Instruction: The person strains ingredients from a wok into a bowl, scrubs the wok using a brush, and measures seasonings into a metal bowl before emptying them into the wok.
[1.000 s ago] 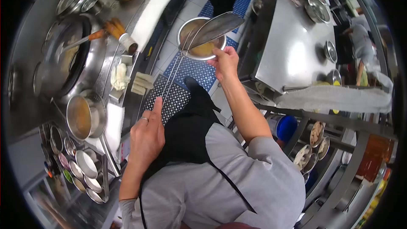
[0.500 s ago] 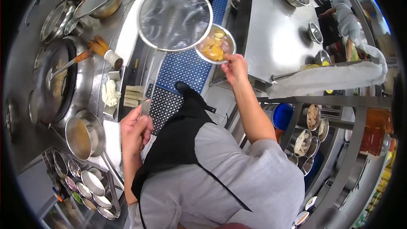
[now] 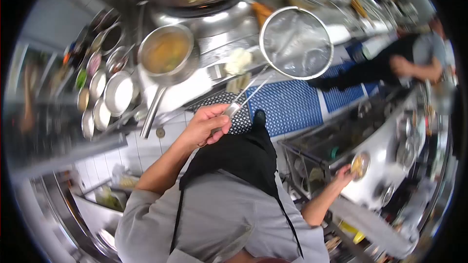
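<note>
My left hand (image 3: pixel 213 124) is closed around the handle of a round fine-mesh strainer (image 3: pixel 296 43), held out in front of me beside the counter. Its mesh looks bare. Off to the right, my right hand (image 3: pixel 345 173) grips the rim of a small metal bowl (image 3: pixel 368 161) with yellow pieces of food in it. The bowl is over or on the steel worktop (image 3: pixel 385 148); which of the two I cannot tell. Left of the strainer stands a saucepan (image 3: pixel 191 68) of orange-brown liquid.
A wok (image 3: pixel 168 0) with food sits at the back. Several small containers (image 3: pixel 118 92) line the left side. A whisk-like brush (image 3: pixel 263 13) and a white cloth (image 3: pixel 238 61) are by the stove. Another person (image 3: pixel 414 63) stands at right. Blue mats (image 3: pixel 287 107) cover the floor.
My view has swung left toward the stove. My right hand has carried the bowl away from the strainer to the worktop. The strainer is still in my left hand.
</note>
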### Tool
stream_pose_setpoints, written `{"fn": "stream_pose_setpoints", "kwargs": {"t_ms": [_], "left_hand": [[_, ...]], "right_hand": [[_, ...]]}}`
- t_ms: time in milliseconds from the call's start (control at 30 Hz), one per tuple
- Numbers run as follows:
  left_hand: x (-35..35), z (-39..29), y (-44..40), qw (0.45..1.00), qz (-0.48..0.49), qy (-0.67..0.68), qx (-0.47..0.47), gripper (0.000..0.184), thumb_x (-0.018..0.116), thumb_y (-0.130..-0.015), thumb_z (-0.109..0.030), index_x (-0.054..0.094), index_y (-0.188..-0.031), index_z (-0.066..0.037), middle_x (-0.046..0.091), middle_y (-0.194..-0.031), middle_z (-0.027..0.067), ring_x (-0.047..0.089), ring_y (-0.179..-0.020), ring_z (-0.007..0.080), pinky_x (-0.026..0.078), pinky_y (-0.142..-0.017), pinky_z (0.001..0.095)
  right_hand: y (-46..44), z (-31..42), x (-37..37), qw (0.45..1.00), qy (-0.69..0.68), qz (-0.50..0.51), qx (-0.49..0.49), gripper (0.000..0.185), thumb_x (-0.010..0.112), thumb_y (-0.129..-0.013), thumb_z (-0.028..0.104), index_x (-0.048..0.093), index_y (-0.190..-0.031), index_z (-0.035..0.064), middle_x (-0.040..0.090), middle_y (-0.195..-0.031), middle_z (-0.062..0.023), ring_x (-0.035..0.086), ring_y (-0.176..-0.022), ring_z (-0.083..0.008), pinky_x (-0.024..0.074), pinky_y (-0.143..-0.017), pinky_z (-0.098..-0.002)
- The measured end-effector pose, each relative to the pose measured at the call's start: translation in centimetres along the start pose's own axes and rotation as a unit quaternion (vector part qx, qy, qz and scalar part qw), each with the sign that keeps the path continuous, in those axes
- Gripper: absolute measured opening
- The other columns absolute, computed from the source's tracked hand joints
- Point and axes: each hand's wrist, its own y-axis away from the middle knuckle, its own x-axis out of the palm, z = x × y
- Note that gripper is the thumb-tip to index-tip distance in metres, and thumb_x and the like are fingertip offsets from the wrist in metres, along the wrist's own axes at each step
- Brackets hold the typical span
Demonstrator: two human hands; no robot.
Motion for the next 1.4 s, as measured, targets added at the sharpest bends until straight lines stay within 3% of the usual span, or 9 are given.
{"fn": "stream_pose_setpoints", "kwargs": {"t_ms": [167, 267, 433, 600, 700, 833, 1167, 1267, 1400], "left_hand": [[-1.7, 0.8, 3.1, 0.997, -0.066, 0.008, 0.043, 0.035, 0.055, -0.098, -0.013, 0.057, -0.131, -0.003, 0.059, -0.070, 0.0034, 0.042, -0.042, 0.0045, 0.028, -0.033, 0.0178], [-1.9, 0.8, 4.8, 0.993, -0.099, 0.035, 0.060, 0.027, 0.055, -0.097, -0.014, 0.061, -0.120, -0.002, 0.059, -0.072, 0.0028, 0.045, -0.045, 0.0046, 0.030, -0.036, 0.0186], [-2.1, 1.5, 6.6, 0.977, -0.162, 0.069, 0.125, 0.027, 0.053, -0.099, -0.014, 0.059, -0.122, -0.002, 0.059, -0.074, 0.0044, 0.047, -0.046, 0.0061, 0.033, -0.035, 0.0195], [-2.6, 2.2, 6.9, 0.937, -0.250, 0.137, 0.202, 0.027, 0.051, -0.099, -0.012, 0.057, -0.123, 0.000, 0.059, -0.073, 0.0045, 0.046, -0.045, 0.0062, 0.034, -0.035, 0.0197], [-3.7, 2.3, 7.4, 0.914, -0.303, 0.164, 0.213, 0.025, 0.052, -0.098, -0.012, 0.057, -0.120, 0.000, 0.058, -0.072, 0.0043, 0.045, -0.045, 0.0062, 0.033, -0.034, 0.0196], [-5.9, 3.1, 8.4, 0.903, -0.335, 0.175, 0.203, 0.025, 0.054, -0.096, -0.012, 0.058, -0.119, -0.001, 0.059, -0.072, 0.0039, 0.045, -0.045, 0.0059, 0.033, -0.033, 0.0197], [-8.2, 1.9, 9.3, 0.909, -0.388, 0.086, 0.126, 0.031, 0.057, -0.097, -0.021, 0.059, -0.120, -0.001, 0.061, -0.072, 0.0056, 0.050, -0.049, 0.0096, 0.037, -0.038, 0.0219], [-8.1, 0.1, 10.3, 0.906, -0.418, 0.000, 0.065, 0.038, 0.058, -0.098, -0.030, 0.059, -0.123, -0.001, 0.063, -0.075, 0.0052, 0.058, -0.058, 0.0121, 0.045, -0.049, 0.0248], [-7.0, -1.9, 10.2, 0.878, -0.474, -0.073, -0.012, 0.050, 0.063, -0.096, -0.036, 0.056, -0.130, 0.001, 0.063, -0.077, 0.0021, 0.059, -0.064, 0.0101, 0.046, -0.054, 0.0246]], "right_hand": [[6.3, -5.0, 11.2, 0.966, 0.136, 0.142, 0.167, 0.029, 0.065, -0.095, 0.027, 0.056, -0.106, 0.0025, 0.063, -0.092, -0.0113, 0.059, -0.070, -0.0178, 0.0547, -0.057, -0.0269], [16.8, -9.9, 21.5, 0.925, 0.264, 0.252, 0.102, 0.028, 0.068, -0.092, 0.019, 0.059, -0.115, 0.0043, 0.064, -0.098, -0.0095, 0.059, -0.074, -0.0173, 0.0523, -0.064, -0.0279], [29.7, -15.2, 30.5, 0.691, 0.425, 0.582, 0.058, 0.011, 0.065, -0.093, 0.012, 0.067, -0.102, 0.0045, 0.069, -0.087, -0.0053, 0.061, -0.065, -0.0101, 0.0501, -0.057, -0.0230], [38.2, -20.0, 31.3, 0.504, 0.433, 0.741, 0.095, 0.015, 0.061, -0.097, 0.016, 0.066, -0.101, 0.0034, 0.068, -0.087, -0.0025, 0.060, -0.066, -0.0074, 0.0492, -0.058, -0.0220], [40.2, -21.1, 31.0, 0.453, 0.432, 0.774, 0.092, 0.016, 0.062, -0.096, 0.016, 0.067, -0.097, 0.0011, 0.063, -0.077, 0.0006, 0.057, -0.065, -0.0055, 0.0483, -0.059, -0.0225], [40.2, -20.8, 32.1, 0.455, 0.434, 0.773, 0.083, 0.015, 0.062, -0.096, 0.015, 0.067, -0.097, 0.0005, 0.062, -0.074, 0.0016, 0.056, -0.064, -0.0053, 0.0473, -0.060, -0.0225], [34.0, -22.0, 46.0, 0.515, 0.391, 0.763, 0.001, 0.012, 0.065, -0.094, 0.014, 0.066, -0.102, 0.0045, 0.065, -0.085, 0.0023, 0.057, -0.069, -0.0045, 0.0466, -0.061, -0.0205], [33.3, -23.6, 51.3, 0.461, 0.378, 0.775, -0.210, 0.014, 0.065, -0.092, 0.011, 0.067, -0.099, -0.0005, 0.065, -0.083, 0.0005, 0.058, -0.071, -0.0086, 0.0486, -0.067, -0.0242], [33.4, -25.7, 57.1, 0.336, 0.427, 0.770, -0.335, 0.027, 0.071, -0.085, 0.024, 0.068, -0.098, 0.0000, 0.066, -0.098, -0.0165, 0.065, -0.087, -0.0295, 0.0507, -0.078, -0.0378]]}}
